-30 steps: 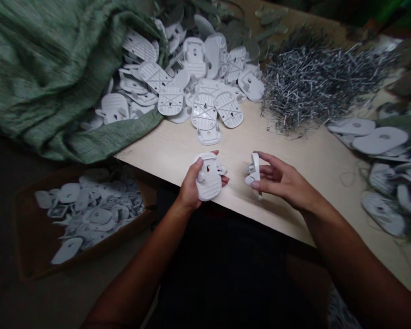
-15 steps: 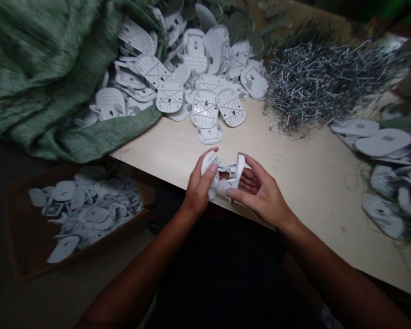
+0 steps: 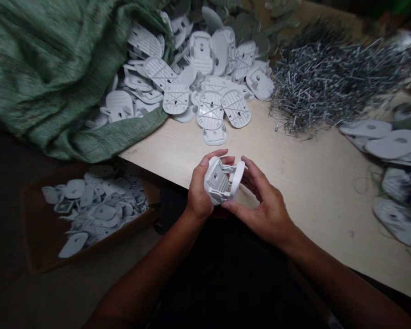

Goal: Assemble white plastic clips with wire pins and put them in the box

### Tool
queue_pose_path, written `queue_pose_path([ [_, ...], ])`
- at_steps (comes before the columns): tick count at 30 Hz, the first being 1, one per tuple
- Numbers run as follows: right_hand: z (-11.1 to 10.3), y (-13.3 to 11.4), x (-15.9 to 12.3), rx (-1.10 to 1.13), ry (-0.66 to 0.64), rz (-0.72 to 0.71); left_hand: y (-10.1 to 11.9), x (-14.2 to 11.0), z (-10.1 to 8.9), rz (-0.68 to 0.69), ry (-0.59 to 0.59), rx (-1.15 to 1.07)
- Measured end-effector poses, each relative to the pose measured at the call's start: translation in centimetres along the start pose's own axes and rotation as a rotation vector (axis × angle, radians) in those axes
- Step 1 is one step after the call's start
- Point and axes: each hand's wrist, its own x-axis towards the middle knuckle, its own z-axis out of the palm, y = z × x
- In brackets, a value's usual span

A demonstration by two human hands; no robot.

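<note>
My left hand [image 3: 200, 187] is closed round a white oval plastic plate [image 3: 216, 179], whose ribbed inner side with small upright lugs faces right. In my right hand [image 3: 260, 196] is a second white plastic plate [image 3: 238, 178], pinched by its edges between thumb and fingers. The two plates stand face to face at the table's front edge, their lugs meeting between them. Whether they are fastened together I cannot tell. Some fingers of both hands are hidden behind the plates.
Similar white plates [image 3: 210, 109] spill from a green woven sack [image 3: 55, 73] at the back left. A heap of thin metal springs or pins [image 3: 329, 82] lies at the back right, with more plates [image 3: 395, 144] beyond. A cardboard box [image 3: 41, 246] of white parts stands below left.
My left hand has turned its plate so the ribbed inner side shows. The two plates have come closer together, their lugs now meeting. The view has shifted slightly left.
</note>
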Motion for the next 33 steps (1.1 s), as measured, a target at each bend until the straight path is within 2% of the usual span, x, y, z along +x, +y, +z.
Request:
queue_pose_path([
  [8, 0.1, 0.3, -1.0, -0.061, 0.044, -0.061, -0.7, -1.1, 0.2, 0.078, -0.031, 0.043],
  [15, -0.2, 0.9, -1.5, -0.129, 0.034, -0.129, -1.0, -2.0, 1.2, 0.093, 0.056, 0.023],
  [22, -0.2, 1.5, -1.0, -0.160, 0.033, -0.172, -1.5, -1.9, 1.5, 0.162, 0.107, 0.211],
  [27, 0.3, 2.6, -0.8, 0.059, 0.007, -0.138, -1.7, -1.6, 1.3, 0.158, 0.129, 0.203],
  [33, 0.5, 1.9, -0.2, 0.255, -0.014, -0.126, -1.1, -1.6, 1.7, 0.170, 0.069, 0.197],
])
